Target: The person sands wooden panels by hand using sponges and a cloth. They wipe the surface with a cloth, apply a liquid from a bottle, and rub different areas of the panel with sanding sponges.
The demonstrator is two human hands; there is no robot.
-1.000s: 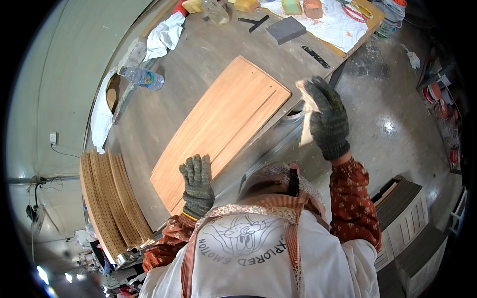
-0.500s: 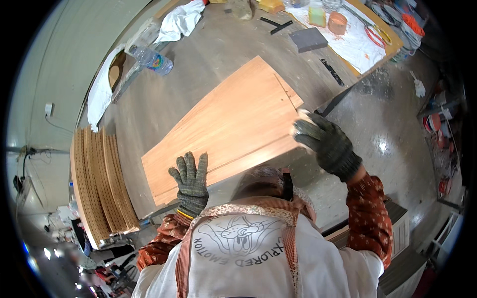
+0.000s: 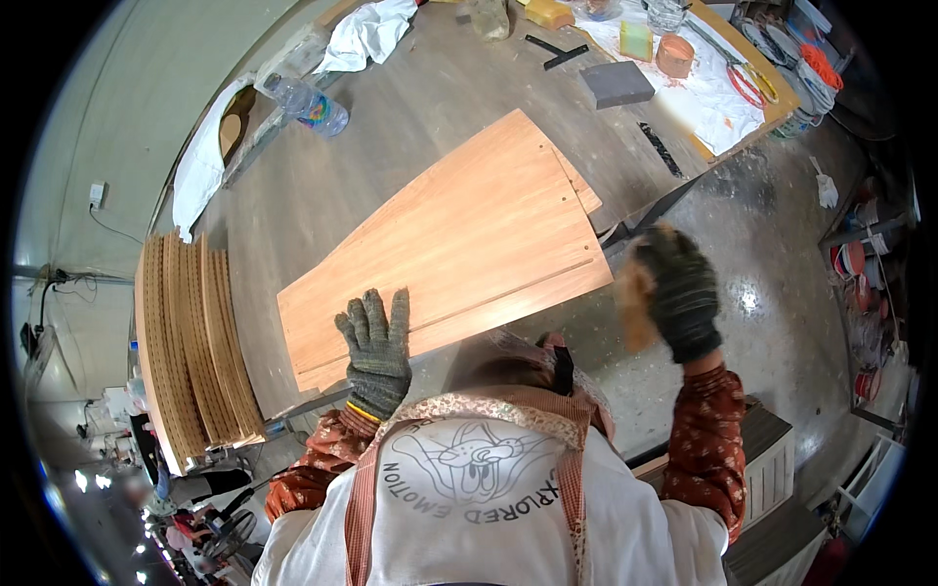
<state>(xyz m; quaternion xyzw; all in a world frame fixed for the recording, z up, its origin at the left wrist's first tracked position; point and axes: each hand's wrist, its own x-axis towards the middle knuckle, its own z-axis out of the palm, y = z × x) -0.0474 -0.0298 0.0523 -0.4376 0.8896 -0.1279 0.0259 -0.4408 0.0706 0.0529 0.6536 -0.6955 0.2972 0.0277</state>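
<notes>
A wooden panel (image 3: 459,234), tapered, with a groove along its near edge and small holes at its right end, lies at a slant on the workbench. Another board (image 3: 583,190) shows from under its right end. My left hand (image 3: 376,347), in a dark knitted glove, rests flat on the panel's near left part, fingers spread. Off the panel's right end, over the floor, my gloved right hand (image 3: 676,293) is closed around a tan pad (image 3: 637,303). Motion blurs both the pad and this hand, so the pad's exact kind is unclear.
Several curved wooden boards (image 3: 195,352) stand stacked at the bench's left. A plastic bottle (image 3: 311,105), a white cloth (image 3: 366,34), a grey block (image 3: 618,84) and a black strip (image 3: 660,148) lie farther back. Scissors (image 3: 747,85) rest on white paper at the back right.
My right hand has moved right with the tan pad, away from the panel's end, uncovering its near right corner. My left hand stays on the panel.
</notes>
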